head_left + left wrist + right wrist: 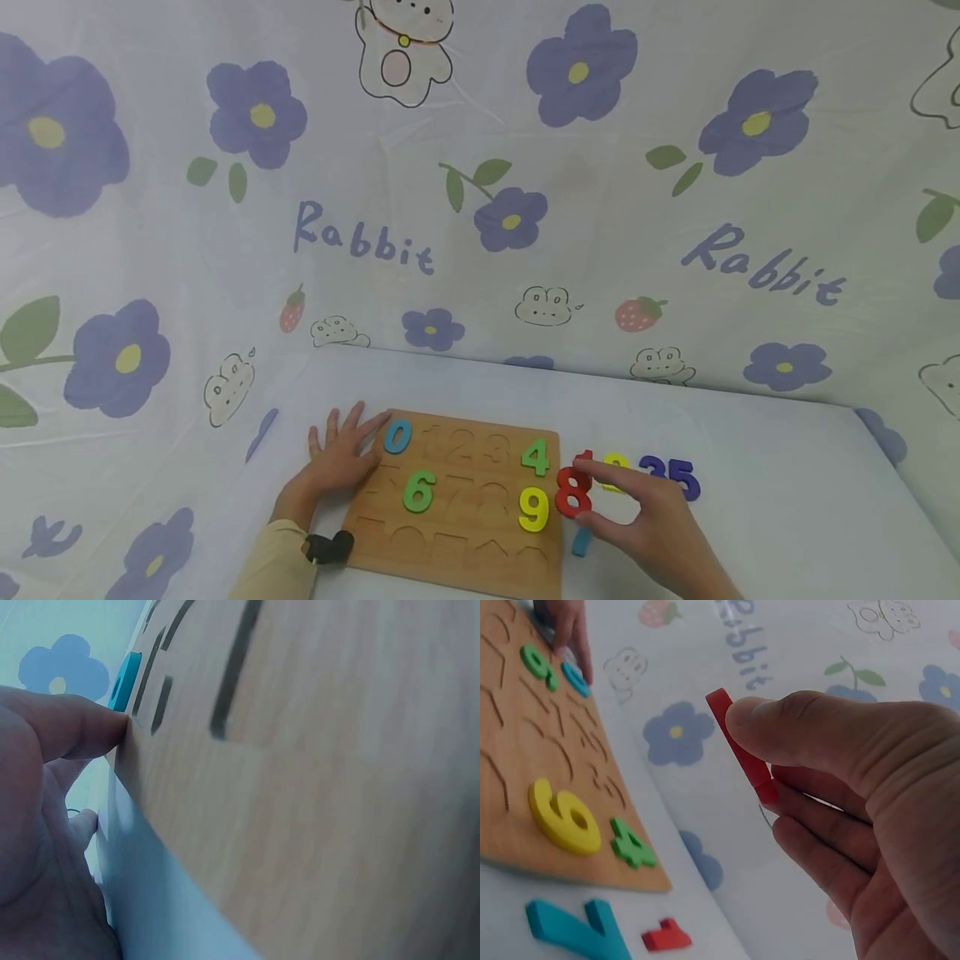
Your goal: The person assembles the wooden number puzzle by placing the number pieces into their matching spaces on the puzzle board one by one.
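My right hand (648, 517) pinches a red number 8 (573, 492) between thumb and fingers, above the right edge of the wooden number board (450, 575). Edge-on, the red 8 (742, 750) appears in the right wrist view. My left hand (341, 454) lies at the board's left side, fingers spread, the thumb touching the edge. On the board sit a blue 0 (397, 437), green 4 (536, 457), green 6 (418, 492) and yellow 9 (534, 510). Other recesses show bare wood.
Right of the board lie a red 1 (667, 935), yellow 2 (616, 461), purple 3 (651, 465), purple 5 (684, 480) and blue 7 (577, 930). My right hand partly covers some in the head view. A flower-patterned curtain (420, 167) rises behind the white table (810, 500).
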`<act>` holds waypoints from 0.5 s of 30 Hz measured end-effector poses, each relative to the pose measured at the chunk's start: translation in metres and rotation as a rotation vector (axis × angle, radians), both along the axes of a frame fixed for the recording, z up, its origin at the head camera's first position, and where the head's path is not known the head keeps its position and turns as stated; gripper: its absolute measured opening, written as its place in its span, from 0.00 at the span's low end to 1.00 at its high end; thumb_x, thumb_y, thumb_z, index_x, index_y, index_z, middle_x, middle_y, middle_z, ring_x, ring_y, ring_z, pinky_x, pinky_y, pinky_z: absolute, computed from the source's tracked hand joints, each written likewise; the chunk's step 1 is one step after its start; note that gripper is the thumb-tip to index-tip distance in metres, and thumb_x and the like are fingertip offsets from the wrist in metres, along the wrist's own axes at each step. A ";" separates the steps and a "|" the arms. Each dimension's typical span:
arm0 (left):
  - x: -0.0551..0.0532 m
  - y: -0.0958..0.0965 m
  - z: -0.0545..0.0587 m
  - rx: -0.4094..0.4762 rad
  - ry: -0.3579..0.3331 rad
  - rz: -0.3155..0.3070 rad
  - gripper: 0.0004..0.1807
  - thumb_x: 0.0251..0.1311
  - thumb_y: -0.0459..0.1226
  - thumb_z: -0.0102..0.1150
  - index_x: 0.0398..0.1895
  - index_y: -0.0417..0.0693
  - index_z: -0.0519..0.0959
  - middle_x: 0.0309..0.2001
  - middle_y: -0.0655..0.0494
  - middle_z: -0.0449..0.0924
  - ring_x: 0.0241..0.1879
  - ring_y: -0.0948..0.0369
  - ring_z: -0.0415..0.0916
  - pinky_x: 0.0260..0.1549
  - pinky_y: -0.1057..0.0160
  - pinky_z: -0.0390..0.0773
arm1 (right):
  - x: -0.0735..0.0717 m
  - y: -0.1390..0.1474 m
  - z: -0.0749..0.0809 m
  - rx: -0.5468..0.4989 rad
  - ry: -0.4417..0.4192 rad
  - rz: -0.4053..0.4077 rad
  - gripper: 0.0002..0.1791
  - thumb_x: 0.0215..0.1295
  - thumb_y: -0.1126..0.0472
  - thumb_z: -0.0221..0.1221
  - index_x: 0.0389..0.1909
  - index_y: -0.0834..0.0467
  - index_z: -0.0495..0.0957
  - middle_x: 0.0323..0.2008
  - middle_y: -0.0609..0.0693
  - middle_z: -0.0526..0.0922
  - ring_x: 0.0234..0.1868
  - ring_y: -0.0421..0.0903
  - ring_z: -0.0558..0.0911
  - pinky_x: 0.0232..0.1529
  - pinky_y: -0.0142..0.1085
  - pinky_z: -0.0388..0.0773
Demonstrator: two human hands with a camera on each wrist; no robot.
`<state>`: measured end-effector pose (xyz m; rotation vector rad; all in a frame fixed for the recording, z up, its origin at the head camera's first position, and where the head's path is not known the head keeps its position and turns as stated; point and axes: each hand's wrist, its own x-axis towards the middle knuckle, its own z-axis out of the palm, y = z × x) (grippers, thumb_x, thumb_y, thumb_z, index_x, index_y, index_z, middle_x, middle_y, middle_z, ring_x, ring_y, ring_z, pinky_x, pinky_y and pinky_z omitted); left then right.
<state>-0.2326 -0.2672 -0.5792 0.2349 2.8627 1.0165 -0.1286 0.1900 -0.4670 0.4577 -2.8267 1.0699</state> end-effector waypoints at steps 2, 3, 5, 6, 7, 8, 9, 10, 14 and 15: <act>0.001 0.000 0.003 0.012 -0.002 -0.005 0.36 0.72 0.44 0.56 0.84 0.63 0.68 0.88 0.31 0.43 0.84 0.23 0.22 0.73 0.18 0.17 | -0.003 -0.008 -0.001 -0.010 0.005 0.014 0.28 0.62 0.52 0.80 0.65 0.42 0.87 0.54 0.38 0.93 0.59 0.47 0.91 0.60 0.52 0.89; 0.001 0.000 0.003 0.009 -0.004 -0.006 0.36 0.73 0.44 0.56 0.85 0.63 0.68 0.89 0.31 0.42 0.85 0.23 0.22 0.73 0.18 0.17 | -0.004 -0.012 -0.001 -0.013 0.005 0.020 0.29 0.62 0.51 0.80 0.65 0.41 0.87 0.54 0.36 0.93 0.58 0.45 0.91 0.60 0.50 0.89; 0.001 0.000 0.003 -0.002 -0.008 -0.005 0.36 0.73 0.44 0.55 0.85 0.62 0.67 0.89 0.32 0.42 0.85 0.24 0.22 0.73 0.18 0.17 | -0.007 -0.018 -0.003 -0.018 0.005 0.035 0.29 0.62 0.51 0.80 0.65 0.40 0.87 0.55 0.36 0.92 0.56 0.43 0.90 0.58 0.46 0.90; 0.001 0.000 0.002 -0.013 -0.009 -0.002 0.36 0.74 0.43 0.55 0.86 0.61 0.66 0.89 0.32 0.41 0.85 0.24 0.22 0.73 0.18 0.17 | -0.008 -0.021 -0.004 -0.019 0.001 0.035 0.29 0.61 0.51 0.80 0.64 0.38 0.87 0.56 0.35 0.92 0.55 0.41 0.89 0.57 0.44 0.90; 0.000 0.000 0.001 -0.015 -0.013 -0.001 0.36 0.74 0.43 0.54 0.86 0.61 0.66 0.89 0.32 0.41 0.85 0.24 0.22 0.73 0.18 0.17 | -0.010 -0.024 -0.005 -0.024 -0.009 0.037 0.29 0.61 0.51 0.80 0.64 0.38 0.87 0.56 0.34 0.92 0.55 0.41 0.89 0.56 0.42 0.89; 0.000 0.000 -0.001 -0.026 -0.011 0.002 0.36 0.74 0.43 0.54 0.86 0.60 0.65 0.89 0.33 0.41 0.85 0.25 0.22 0.73 0.18 0.17 | -0.011 -0.028 -0.006 -0.032 -0.018 0.043 0.28 0.62 0.51 0.80 0.64 0.38 0.87 0.57 0.34 0.91 0.55 0.41 0.88 0.56 0.42 0.89; -0.001 0.000 -0.002 -0.027 -0.010 0.002 0.36 0.74 0.42 0.54 0.86 0.59 0.65 0.89 0.32 0.41 0.85 0.24 0.22 0.73 0.18 0.17 | -0.012 -0.031 -0.006 -0.040 -0.028 0.049 0.28 0.62 0.51 0.80 0.64 0.38 0.87 0.58 0.35 0.91 0.56 0.41 0.88 0.56 0.44 0.89; -0.002 -0.001 -0.003 -0.027 -0.010 0.002 0.36 0.74 0.42 0.54 0.86 0.58 0.65 0.89 0.32 0.41 0.85 0.24 0.22 0.73 0.18 0.17 | -0.013 -0.033 -0.008 -0.050 -0.037 0.056 0.28 0.62 0.51 0.80 0.63 0.38 0.87 0.58 0.35 0.91 0.58 0.42 0.89 0.57 0.46 0.89; 0.000 0.002 0.002 -0.034 -0.030 0.002 0.36 0.74 0.41 0.55 0.86 0.58 0.65 0.89 0.32 0.41 0.85 0.24 0.22 0.73 0.18 0.17 | -0.018 -0.044 -0.014 -0.083 -0.069 0.086 0.26 0.63 0.50 0.79 0.63 0.41 0.88 0.60 0.38 0.91 0.64 0.48 0.88 0.64 0.56 0.86; 0.001 0.002 0.004 -0.034 -0.037 0.001 0.36 0.74 0.41 0.55 0.86 0.57 0.65 0.89 0.32 0.41 0.85 0.24 0.22 0.73 0.18 0.17 | -0.019 -0.046 -0.017 -0.091 -0.079 0.091 0.26 0.63 0.50 0.79 0.63 0.41 0.88 0.61 0.38 0.90 0.65 0.49 0.88 0.65 0.56 0.85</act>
